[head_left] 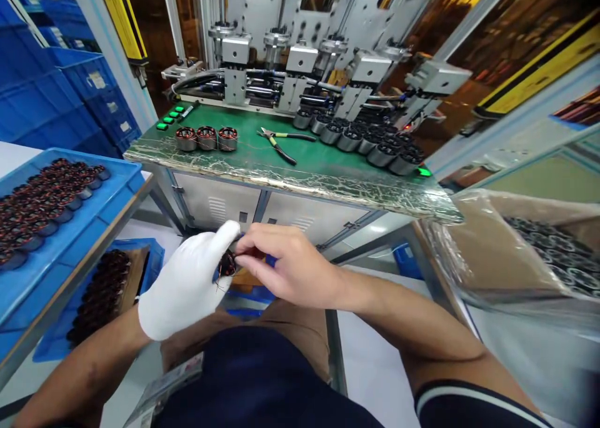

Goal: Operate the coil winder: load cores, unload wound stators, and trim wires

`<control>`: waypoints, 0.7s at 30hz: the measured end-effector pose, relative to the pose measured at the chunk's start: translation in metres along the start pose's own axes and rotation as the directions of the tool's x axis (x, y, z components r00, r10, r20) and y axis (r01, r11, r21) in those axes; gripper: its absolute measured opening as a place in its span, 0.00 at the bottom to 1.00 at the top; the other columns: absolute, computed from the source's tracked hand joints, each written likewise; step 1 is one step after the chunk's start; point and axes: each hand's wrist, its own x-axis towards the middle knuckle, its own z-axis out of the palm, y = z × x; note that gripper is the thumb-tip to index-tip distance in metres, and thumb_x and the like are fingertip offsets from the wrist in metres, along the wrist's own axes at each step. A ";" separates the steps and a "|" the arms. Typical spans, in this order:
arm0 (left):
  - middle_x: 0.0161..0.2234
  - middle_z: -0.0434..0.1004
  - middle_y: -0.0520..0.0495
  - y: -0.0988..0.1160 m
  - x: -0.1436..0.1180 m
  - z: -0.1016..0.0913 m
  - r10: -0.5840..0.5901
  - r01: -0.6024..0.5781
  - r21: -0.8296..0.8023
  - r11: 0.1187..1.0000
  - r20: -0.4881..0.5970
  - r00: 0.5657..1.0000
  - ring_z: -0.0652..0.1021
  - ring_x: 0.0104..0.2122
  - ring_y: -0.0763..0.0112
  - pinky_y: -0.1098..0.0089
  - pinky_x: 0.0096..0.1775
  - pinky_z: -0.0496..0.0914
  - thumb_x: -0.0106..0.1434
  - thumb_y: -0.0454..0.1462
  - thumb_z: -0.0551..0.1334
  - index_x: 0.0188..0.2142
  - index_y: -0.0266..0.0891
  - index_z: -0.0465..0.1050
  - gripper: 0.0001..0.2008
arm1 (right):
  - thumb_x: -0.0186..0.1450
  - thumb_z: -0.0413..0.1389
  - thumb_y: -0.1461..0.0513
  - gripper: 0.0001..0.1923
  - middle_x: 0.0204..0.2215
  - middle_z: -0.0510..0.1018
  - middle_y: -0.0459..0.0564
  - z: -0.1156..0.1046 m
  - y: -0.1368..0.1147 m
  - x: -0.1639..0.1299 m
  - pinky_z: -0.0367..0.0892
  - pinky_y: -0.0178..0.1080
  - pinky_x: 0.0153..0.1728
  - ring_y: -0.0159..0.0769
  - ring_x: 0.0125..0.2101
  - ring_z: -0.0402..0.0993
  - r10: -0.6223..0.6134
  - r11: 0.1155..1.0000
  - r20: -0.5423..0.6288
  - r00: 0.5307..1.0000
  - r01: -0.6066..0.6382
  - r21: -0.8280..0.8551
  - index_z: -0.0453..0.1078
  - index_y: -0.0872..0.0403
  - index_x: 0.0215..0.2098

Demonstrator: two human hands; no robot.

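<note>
Your fingers meet low in the near centre, over your lap: left hand (185,287), in a white fabric glove, is curled round a small wound stator (227,264), thumb up over its top; right hand (285,265), bare, has thumb & forefinger pressed together on the same piece, pinching at its right edge. Loose copper wire ends stick out below the glove. The piece sits between both hands, clear of any worktop, well below the green one.

Progress, judging by how things lie: three wound stators (206,138) stand in a row on the far-left part of the green worktop (323,165), copper coils glossy red-brown on grey cores. A curved bank of dark, bare-looking cores (370,142) fills the far-right side, under the machine heads, so plenty there looks unworked. Blue tray (117,184) at left is packed w/ wound pieces; a 2nd batch (100,293) lies lower left, on cardboard in another blue bin. Box at right (487,247), lined w/ clear crinkled plastic film, holds dark ring-shaped parts (557,253). The one in hand looks mid-check or mid-trim; can't tell which.

Materials: worktop is matte green, edges scuffed & littered w/ fine wire offcuts. Small cutters (281,144) w/ yellow-black grips lie mid-worktop, untouched. Green lit buttons (171,117) sit far left. Winding machine (300,65) behind is brushed metal blocks & cylinders. Stacked blue crates (51,84) fill far left.
</note>
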 end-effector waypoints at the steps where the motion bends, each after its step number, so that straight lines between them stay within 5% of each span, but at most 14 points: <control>1: 0.46 0.79 0.36 0.000 -0.001 0.000 0.009 -0.009 -0.001 1.000 0.014 1.000 0.81 0.42 0.53 0.59 0.43 0.76 0.59 0.29 0.61 0.67 0.34 0.53 0.37 | 0.71 0.52 0.68 0.06 0.30 0.73 0.49 0.001 0.001 0.001 0.65 0.34 0.34 0.31 0.31 0.67 -0.053 0.997 0.033 0.998 0.055 -0.049 0.70 0.60 0.37; 5: 0.45 0.81 0.40 -0.001 -0.011 -0.001 -0.020 0.026 -0.151 0.988 0.041 0.999 0.82 0.40 0.56 0.61 0.41 0.77 0.61 0.34 0.65 0.69 0.40 0.53 0.38 | 0.73 0.43 0.69 0.17 0.30 0.71 0.53 -0.011 0.001 0.005 0.60 0.40 0.30 0.36 0.29 0.62 -0.364 0.831 0.229 0.903 0.425 -0.358 0.71 0.61 0.33; 8: 0.51 0.80 0.41 0.000 -0.021 -0.001 -0.074 0.093 -0.414 0.906 0.062 0.995 0.83 0.45 0.60 0.67 0.46 0.77 0.59 0.38 0.70 0.68 0.44 0.57 0.40 | 0.73 0.42 0.69 0.19 0.27 0.68 0.52 -0.023 -0.001 0.002 0.57 0.40 0.28 0.36 0.28 0.58 -0.427 0.740 0.309 0.850 0.525 -0.420 0.71 0.60 0.31; 12: 0.54 0.79 0.43 0.001 -0.028 0.001 -0.067 0.079 -0.652 0.754 0.043 0.997 0.81 0.51 0.62 0.68 0.54 0.75 0.55 0.34 0.73 0.60 0.46 0.69 0.33 | 0.73 0.41 0.69 0.18 0.29 0.71 0.55 -0.029 0.008 -0.016 0.61 0.41 0.29 0.37 0.29 0.61 -0.417 0.782 0.245 0.875 0.483 -0.395 0.72 0.63 0.36; 15: 0.56 0.77 0.42 0.003 -0.029 0.006 -0.173 0.133 -0.697 0.704 0.013 0.985 0.79 0.53 0.60 0.64 0.55 0.75 0.55 0.31 0.73 0.56 0.46 0.72 0.30 | 0.72 0.48 0.70 0.10 0.33 0.74 0.56 -0.023 0.022 -0.036 0.66 0.39 0.31 0.36 0.32 0.67 -0.329 0.882 0.057 0.943 0.328 -0.337 0.71 0.63 0.41; 18: 0.56 0.77 0.40 0.006 -0.028 0.014 -0.356 0.243 -0.675 0.697 -0.031 0.934 0.79 0.54 0.57 0.59 0.56 0.75 0.56 0.32 0.72 0.59 0.46 0.70 0.31 | 0.68 0.61 0.64 0.12 0.37 0.76 0.55 -0.006 0.028 -0.048 0.70 0.36 0.34 0.34 0.35 0.71 -0.118 0.993 -0.118 0.986 0.120 0.009 0.71 0.60 0.48; 21: 0.56 0.76 0.39 0.007 -0.025 0.021 -0.425 0.328 -0.599 0.730 -0.022 0.905 0.78 0.54 0.56 0.58 0.58 0.73 0.56 0.33 0.72 0.61 0.44 0.68 0.33 | 0.64 0.67 0.59 0.20 0.34 0.76 0.52 0.016 0.020 -0.048 0.71 0.34 0.31 0.31 0.32 0.71 0.020 0.922 -0.208 0.978 0.063 0.382 0.72 0.59 0.50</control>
